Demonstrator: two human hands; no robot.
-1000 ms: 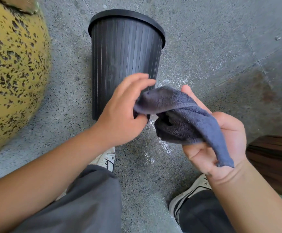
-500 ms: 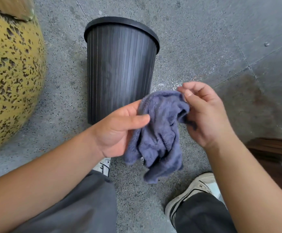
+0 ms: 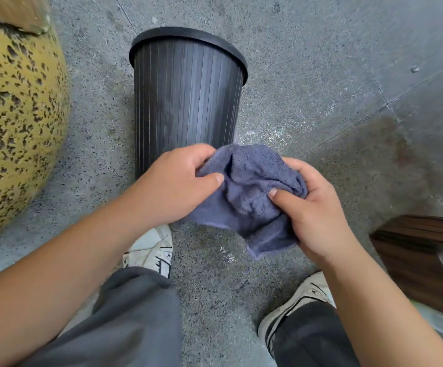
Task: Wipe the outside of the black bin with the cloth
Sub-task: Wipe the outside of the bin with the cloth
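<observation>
both hands pinch the bunched cloth (image 3: 247, 186), the left hand (image 3: 178, 184) on one side and the right hand (image 3: 313, 207) on the other, thumbs pressed into it. the black bin (image 3: 186, 102) stands on the floor just beyond the hands, apart from the cloth. judging by this, the wiping is not yet begun and the whole outside is left.

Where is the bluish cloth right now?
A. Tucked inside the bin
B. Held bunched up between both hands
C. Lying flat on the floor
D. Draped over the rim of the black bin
B: the left hand and the right hand both grip the crumpled cloth in front of the bin, above the floor.
</observation>
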